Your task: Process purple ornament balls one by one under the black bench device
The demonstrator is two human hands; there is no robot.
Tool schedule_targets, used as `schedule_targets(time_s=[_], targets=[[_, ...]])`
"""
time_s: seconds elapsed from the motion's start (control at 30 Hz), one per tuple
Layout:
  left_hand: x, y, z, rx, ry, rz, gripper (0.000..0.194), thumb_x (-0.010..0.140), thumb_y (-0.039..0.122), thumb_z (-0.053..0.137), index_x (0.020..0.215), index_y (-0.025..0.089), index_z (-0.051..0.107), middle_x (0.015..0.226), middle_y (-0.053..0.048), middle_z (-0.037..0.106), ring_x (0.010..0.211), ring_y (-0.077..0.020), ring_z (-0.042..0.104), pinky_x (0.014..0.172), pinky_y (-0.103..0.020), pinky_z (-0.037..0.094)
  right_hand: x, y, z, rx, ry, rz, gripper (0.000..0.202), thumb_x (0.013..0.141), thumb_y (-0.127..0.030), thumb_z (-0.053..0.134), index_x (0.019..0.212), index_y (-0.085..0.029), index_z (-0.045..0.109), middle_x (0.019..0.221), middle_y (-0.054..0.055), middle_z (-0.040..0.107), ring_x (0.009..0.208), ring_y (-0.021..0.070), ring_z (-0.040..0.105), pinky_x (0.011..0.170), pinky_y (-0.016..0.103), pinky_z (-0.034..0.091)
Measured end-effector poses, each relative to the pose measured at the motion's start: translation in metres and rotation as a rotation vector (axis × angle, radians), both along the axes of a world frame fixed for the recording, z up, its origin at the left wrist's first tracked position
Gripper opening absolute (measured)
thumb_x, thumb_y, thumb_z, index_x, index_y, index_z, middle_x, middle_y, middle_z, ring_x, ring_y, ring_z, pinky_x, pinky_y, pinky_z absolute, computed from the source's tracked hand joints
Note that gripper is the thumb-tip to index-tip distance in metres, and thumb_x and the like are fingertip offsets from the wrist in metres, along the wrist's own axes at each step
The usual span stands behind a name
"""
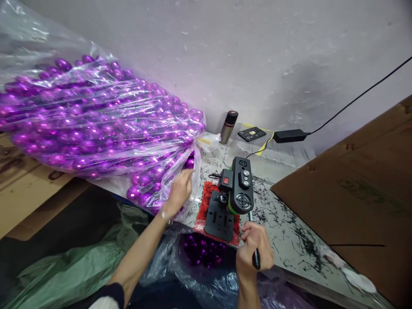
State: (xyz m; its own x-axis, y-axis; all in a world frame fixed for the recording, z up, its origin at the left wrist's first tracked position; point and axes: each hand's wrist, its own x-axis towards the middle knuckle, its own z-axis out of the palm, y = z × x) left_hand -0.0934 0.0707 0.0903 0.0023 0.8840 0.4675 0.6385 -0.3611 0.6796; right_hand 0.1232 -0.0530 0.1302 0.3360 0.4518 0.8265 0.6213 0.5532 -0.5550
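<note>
Head view: L hand (180, 189) is at the mouth of the big clear bag (25, 30), close to the shiny purple balls (137, 179). Its fingers are bent in; can't tell if they've got a ball, a bit of bag or nothing. R hand (255, 244) is wrapped shut on the black grip (256, 260) of a bar by the small black machine (243, 184). The machine is on the table (277, 240), w/ a flat black plate (219, 219) & a red mat (204, 201) under it.

How far along? Lots of balls are in the big bag, & more purple shiny bits (206, 251) show in the low bag (161, 262) near the lap. Can't tell which pile is done & which is left, b/c the pics don't show it. No ball can be seen on the plate. Thin black bits (309, 253) lie all over the table, so I'd guess a fair bit of work's been done here.
</note>
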Motion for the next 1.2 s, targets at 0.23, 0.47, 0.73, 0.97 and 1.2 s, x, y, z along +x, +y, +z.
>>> schedule_targets(time_s=[0.23, 0.47, 0.73, 0.97, 1.2], targets=[[-0.002, 0.113, 0.011, -0.349, 0.273, 0.032, 0.044, 0.091, 0.004, 0.062, 0.133, 0.013, 0.07, 0.133, -0.023, 0.071, 0.126, -0.0385, 0.07, 0.112, -0.055, 0.055, 0.003, -0.001, -0.007, -0.025, -0.029, 0.018, 0.039, 0.107, -0.014, 0.049, 0.07, -0.023, 0.052, 0.066, -0.003, 0.058, 0.06, 0.0124, 0.059, 0.058, 0.028, 0.042], [-0.011, 0.096, 0.004, -0.421, 0.259, 0.037, 0.054, 0.088, 0.02, 0.079, 0.138, 0.011, 0.063, 0.135, -0.025, 0.07, 0.126, -0.0414, 0.071, 0.11, -0.055, 0.056, 0.004, -0.002, -0.008, -0.045, -0.026, 0.036, 0.037, 0.104, -0.01, 0.05, 0.071, -0.024, 0.053, 0.068, -0.003, 0.06, 0.063, 0.0135, 0.063, 0.06, 0.029, 0.046], [-0.047, 0.002, 0.019, -0.439, -0.493, -0.12, 0.081, 0.079, 0.052, 0.093, 0.148, 0.025, 0.062, 0.138, -0.016, 0.073, 0.111, -0.0327, 0.078, 0.1, -0.051, 0.065, 0.013, 0.005, -0.011, -0.015, 0.025, 0.06, 0.036, 0.103, -0.026, 0.06, 0.067, -0.029, 0.058, 0.057, 0.002, 0.059, 0.051, 0.0203, 0.063, 0.049, 0.037, 0.044], [-0.031, -0.058, 0.012, -0.508, -0.799, -0.132, 0.088, 0.071, 0.048, 0.097, 0.149, 0.025, 0.064, 0.131, -0.011, 0.076, 0.116, -0.0301, 0.077, 0.095, -0.04, 0.068, 0.016, 0.006, -0.013, -0.04, 0.04, 0.064, 0.041, 0.105, -0.037, 0.06, 0.064, -0.03, 0.059, 0.056, 0.003, 0.06, 0.048, 0.0202, 0.063, 0.046, 0.037, 0.045], [-0.008, -0.068, 0.005, -0.755, -1.237, -0.177, 0.055, 0.098, 0.066, 0.073, 0.133, 0.024, 0.074, 0.12, -0.012, 0.081, 0.101, -0.0248, 0.081, 0.085, -0.04, 0.072, 0.014, 0.004, -0.007, -0.032, -0.008, 0.05, 0.04, 0.107, -0.033, 0.057, 0.067, -0.029, 0.058, 0.057, 0.002, 0.06, 0.05, 0.018, 0.064, 0.048, 0.035, 0.047]])
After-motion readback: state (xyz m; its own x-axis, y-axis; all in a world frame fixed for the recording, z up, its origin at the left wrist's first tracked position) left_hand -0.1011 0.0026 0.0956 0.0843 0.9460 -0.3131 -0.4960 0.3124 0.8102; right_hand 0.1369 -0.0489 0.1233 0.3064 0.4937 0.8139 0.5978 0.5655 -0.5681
